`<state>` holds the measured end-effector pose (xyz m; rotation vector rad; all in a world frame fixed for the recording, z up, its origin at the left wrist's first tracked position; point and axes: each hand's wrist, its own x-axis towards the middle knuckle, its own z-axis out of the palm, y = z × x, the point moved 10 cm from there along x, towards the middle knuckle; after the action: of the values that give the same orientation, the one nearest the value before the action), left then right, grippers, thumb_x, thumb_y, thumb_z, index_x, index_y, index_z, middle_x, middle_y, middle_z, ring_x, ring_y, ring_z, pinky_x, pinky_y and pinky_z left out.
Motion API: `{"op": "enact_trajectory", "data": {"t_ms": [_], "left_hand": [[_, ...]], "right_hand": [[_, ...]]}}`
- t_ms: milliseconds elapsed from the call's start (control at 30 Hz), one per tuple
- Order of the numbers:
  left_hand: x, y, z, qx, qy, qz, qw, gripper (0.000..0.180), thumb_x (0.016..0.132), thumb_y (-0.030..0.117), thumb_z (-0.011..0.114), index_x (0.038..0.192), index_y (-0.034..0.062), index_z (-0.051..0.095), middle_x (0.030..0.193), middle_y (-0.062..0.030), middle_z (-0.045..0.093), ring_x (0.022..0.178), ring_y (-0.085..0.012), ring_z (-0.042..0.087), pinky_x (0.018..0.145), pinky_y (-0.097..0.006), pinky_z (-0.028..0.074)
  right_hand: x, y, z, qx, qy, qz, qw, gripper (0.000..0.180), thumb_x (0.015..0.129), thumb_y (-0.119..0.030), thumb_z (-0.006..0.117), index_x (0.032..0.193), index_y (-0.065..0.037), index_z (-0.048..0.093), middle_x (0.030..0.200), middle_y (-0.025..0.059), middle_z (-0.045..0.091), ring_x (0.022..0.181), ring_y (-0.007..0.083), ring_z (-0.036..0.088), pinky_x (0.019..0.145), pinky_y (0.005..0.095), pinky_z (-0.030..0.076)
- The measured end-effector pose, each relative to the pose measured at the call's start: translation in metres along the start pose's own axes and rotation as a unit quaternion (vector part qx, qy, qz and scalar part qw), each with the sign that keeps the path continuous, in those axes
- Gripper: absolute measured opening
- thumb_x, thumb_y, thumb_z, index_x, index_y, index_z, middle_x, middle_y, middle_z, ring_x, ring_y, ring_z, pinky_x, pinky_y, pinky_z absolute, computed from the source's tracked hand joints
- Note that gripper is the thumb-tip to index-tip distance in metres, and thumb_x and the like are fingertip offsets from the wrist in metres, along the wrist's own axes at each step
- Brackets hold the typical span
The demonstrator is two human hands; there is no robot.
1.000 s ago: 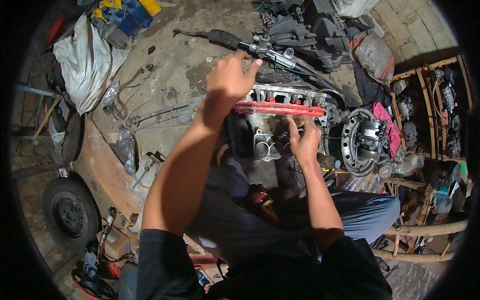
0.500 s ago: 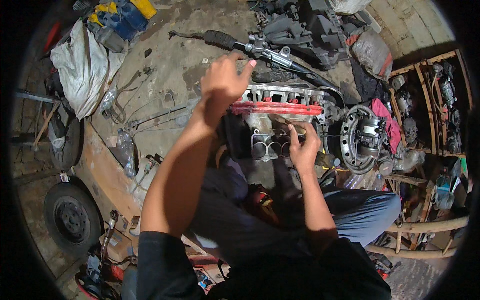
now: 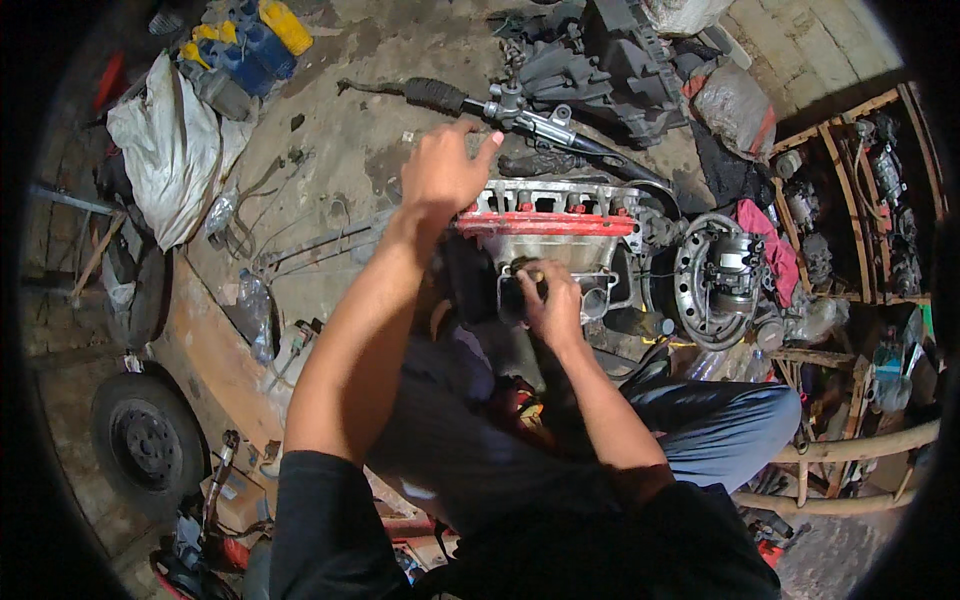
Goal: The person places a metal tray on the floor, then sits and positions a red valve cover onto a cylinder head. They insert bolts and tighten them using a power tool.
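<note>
The left hand [image 3: 440, 170] is resting with loosely curled fingers on the far left end of the aluminium intake manifold [image 3: 560, 240], which is lying on the concrete floor [image 3: 330, 150] before the person's knees, its red gasket strip [image 3: 545, 224] running across the top. The right hand [image 3: 548, 300] is closing over the manifold's near opening, gripping something small I cannot make out. A steering rack [image 3: 500, 105] is lying just beyond, and a wheel [image 3: 145, 440] is sitting well apart at the left.

manifold [image 3: 560, 250] – silver, red strip | sack [image 3: 165, 150] – white | canister [image 3: 285, 25] – yellow
</note>
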<state>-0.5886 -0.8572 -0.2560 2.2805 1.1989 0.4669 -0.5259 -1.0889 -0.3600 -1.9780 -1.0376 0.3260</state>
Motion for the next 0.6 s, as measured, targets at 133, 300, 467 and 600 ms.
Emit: {"op": "enact_trajectory", "data": {"t_ms": [133, 300, 467, 600], "left_hand": [[-0.004, -0.005, -0.006, 0.009, -0.027, -0.030, 0.999, 0.053, 0.093, 0.054, 0.062, 0.124, 0.0121, 0.069, 0.120, -0.0233, 0.068, 0.115, -0.0415, 0.063, 0.098, -0.049, 0.050], [-0.003, -0.001, 0.003, 0.012, -0.024, -0.011, 1.000, 0.053, 0.093, 0.054, 0.061, 0.124, 0.0117, 0.069, 0.120, -0.0238, 0.068, 0.115, -0.0420, 0.063, 0.098, -0.050, 0.050], [-0.009, -0.007, 0.003, 0.013, -0.031, -0.001, 0.999, 0.052, 0.094, 0.052, 0.061, 0.124, 0.0107, 0.069, 0.123, -0.0232, 0.067, 0.118, -0.0418, 0.061, 0.099, -0.049, 0.049], [-0.004, -0.006, 0.007, 0.011, -0.030, 0.012, 0.999, 0.053, 0.094, 0.051, 0.061, 0.124, 0.0081, 0.068, 0.124, -0.0223, 0.066, 0.119, -0.0412, 0.061, 0.100, -0.048, 0.048]], "right_hand": [[0.006, 0.008, -0.042, 0.040, 0.082, 0.088, 0.992, 0.012, 0.089, -0.010, 0.070, 0.095, 0.000, 0.068, 0.093, 0.0200, 0.069, 0.082, 0.0347, 0.068, 0.071, 0.0416, 0.052], [-0.004, 0.026, -0.031, -0.011, 0.093, 0.002, 0.996, 0.011, 0.089, -0.009, 0.068, 0.095, 0.000, 0.068, 0.090, 0.0196, 0.068, 0.083, 0.0386, 0.065, 0.075, 0.0456, 0.051], [-0.007, 0.001, -0.037, 0.068, 0.100, 0.072, 0.990, 0.011, 0.091, -0.009, 0.067, 0.097, 0.000, 0.068, 0.094, 0.0183, 0.068, 0.077, 0.0329, 0.067, 0.068, 0.0397, 0.051], [-0.013, 0.009, -0.031, -0.078, 0.145, -0.033, 0.986, 0.011, 0.091, -0.009, 0.068, 0.096, 0.001, 0.067, 0.092, 0.0188, 0.067, 0.081, 0.0378, 0.066, 0.071, 0.0431, 0.052]]}}
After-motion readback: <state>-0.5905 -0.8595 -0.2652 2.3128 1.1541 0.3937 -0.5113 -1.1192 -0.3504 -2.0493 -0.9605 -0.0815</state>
